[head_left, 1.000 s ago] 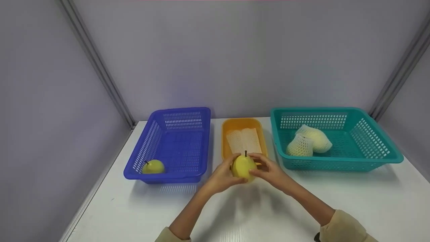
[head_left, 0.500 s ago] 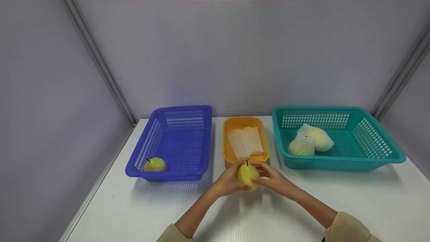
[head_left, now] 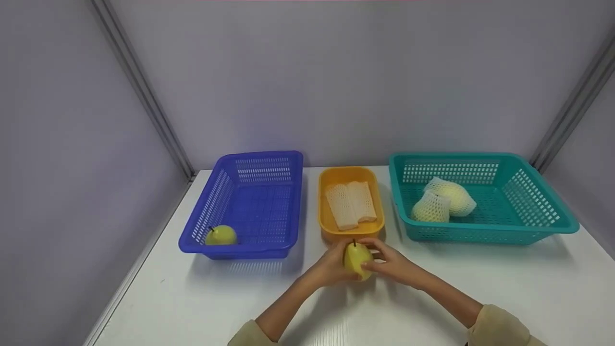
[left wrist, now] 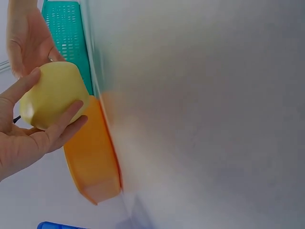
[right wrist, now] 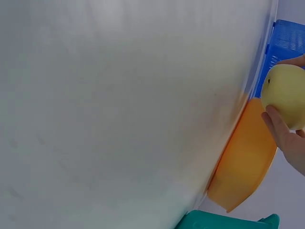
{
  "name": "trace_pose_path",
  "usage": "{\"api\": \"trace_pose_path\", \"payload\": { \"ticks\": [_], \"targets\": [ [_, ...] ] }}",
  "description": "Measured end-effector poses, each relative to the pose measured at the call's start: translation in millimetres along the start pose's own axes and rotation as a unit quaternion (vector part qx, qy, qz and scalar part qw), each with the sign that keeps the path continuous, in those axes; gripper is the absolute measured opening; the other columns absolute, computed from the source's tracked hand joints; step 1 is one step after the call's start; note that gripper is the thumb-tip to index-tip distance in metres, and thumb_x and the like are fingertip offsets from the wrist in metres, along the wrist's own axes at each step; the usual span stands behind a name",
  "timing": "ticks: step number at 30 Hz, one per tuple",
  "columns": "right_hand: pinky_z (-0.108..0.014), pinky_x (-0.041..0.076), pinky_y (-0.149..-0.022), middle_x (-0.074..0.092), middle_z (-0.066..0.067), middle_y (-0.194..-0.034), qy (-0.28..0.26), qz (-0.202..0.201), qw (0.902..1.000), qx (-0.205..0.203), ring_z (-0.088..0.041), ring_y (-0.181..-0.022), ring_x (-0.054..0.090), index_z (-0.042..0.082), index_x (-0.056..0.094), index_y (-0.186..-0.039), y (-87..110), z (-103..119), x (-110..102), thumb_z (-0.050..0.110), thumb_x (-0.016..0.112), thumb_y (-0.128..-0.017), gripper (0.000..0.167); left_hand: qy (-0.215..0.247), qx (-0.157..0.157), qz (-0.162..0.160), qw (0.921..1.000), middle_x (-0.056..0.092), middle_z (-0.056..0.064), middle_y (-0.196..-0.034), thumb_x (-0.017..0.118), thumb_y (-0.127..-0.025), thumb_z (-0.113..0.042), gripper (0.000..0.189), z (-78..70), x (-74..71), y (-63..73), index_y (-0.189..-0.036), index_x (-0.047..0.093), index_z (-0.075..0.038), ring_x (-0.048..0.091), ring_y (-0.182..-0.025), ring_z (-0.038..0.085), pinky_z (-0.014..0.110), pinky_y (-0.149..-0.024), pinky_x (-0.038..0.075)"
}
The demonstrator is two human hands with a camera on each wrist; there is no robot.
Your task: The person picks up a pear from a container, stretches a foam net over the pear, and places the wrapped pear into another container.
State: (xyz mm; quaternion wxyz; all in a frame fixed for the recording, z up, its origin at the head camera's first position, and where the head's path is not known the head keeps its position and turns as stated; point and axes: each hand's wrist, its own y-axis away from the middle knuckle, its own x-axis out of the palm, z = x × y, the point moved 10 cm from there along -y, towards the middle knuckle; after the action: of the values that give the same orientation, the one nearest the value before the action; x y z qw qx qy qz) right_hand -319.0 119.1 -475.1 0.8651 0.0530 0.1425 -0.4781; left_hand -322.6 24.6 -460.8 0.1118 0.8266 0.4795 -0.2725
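A yellow-green pear [head_left: 356,262], stem up, is held between both hands in front of the orange tray. My left hand [head_left: 331,268] grips its left side, the thumb across the lower front. On the right, my right hand [head_left: 396,269] holds it with the thumb on the front and fingers near the top. The left wrist view shows the left thumb and fingers curled round the pear [left wrist: 57,93]. At the right edge of the right wrist view, right fingertips touch the pear [right wrist: 285,93]; part of that hand is cut off.
The orange tray [head_left: 328,222] holds two flat white foam net sleeves [head_left: 342,204]. A blue basket [head_left: 240,249] at left contains one bare pear [head_left: 222,235]. In the teal basket [head_left: 499,230] at right lie two net-wrapped pears [head_left: 454,198]. All stand on a white table [head_left: 192,307].
Both hands have brought the pear down and slightly right, toward the person, away from the orange tray. The tray's front rim is now uncovered. Baskets and their contents stay put.
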Motion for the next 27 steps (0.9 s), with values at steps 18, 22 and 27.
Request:
{"api": "trace_pose_path", "payload": {
  "ticks": [18, 22, 27],
  "targets": [
    [-0.046, 0.038, -0.094, 0.032, -0.018, -0.133, 0.010, 0.052, 0.9981, 0.031, -0.039, -0.119, 0.038, -0.001, 0.030, -0.128, 3.0, -5.4, 11.6, 0.011, 0.063, -0.086, 0.055, -0.083, -0.038, 0.013, 0.9958, 0.037, 0.013, -0.122, 0.081, -0.064, -0.011, 0.075, 10.1, 15.1, 6.8, -0.124, 0.036, -0.009, 0.053, -0.085, 0.021, 0.031, -0.072, 0.045],
    [-0.047, 0.037, -0.095, 0.031, -0.018, -0.133, 0.015, 0.065, 0.9971, 0.035, -0.039, -0.119, 0.037, 0.001, 0.030, -0.127, 3.1, -7.0, 13.7, 0.010, 0.063, -0.084, 0.055, -0.093, -0.043, 0.016, 0.9946, 0.038, 0.009, -0.119, 0.081, -0.065, -0.012, 0.075, 10.5, 18.0, 8.4, -0.125, 0.036, -0.011, 0.052, -0.081, 0.020, 0.031, -0.068, 0.045],
    [-0.048, 0.035, -0.096, 0.032, -0.015, -0.131, 0.023, 0.076, 0.9959, 0.042, -0.038, -0.121, 0.036, 0.003, 0.030, -0.126, 3.5, -7.7, 13.6, 0.012, 0.064, -0.084, 0.055, -0.109, -0.036, 0.019, 0.9932, 0.039, 0.007, -0.113, 0.081, -0.066, -0.014, 0.073, 8.5, 19.7, 8.9, -0.124, 0.036, -0.011, 0.052, -0.083, 0.021, 0.031, -0.069, 0.045]
  ]
}}
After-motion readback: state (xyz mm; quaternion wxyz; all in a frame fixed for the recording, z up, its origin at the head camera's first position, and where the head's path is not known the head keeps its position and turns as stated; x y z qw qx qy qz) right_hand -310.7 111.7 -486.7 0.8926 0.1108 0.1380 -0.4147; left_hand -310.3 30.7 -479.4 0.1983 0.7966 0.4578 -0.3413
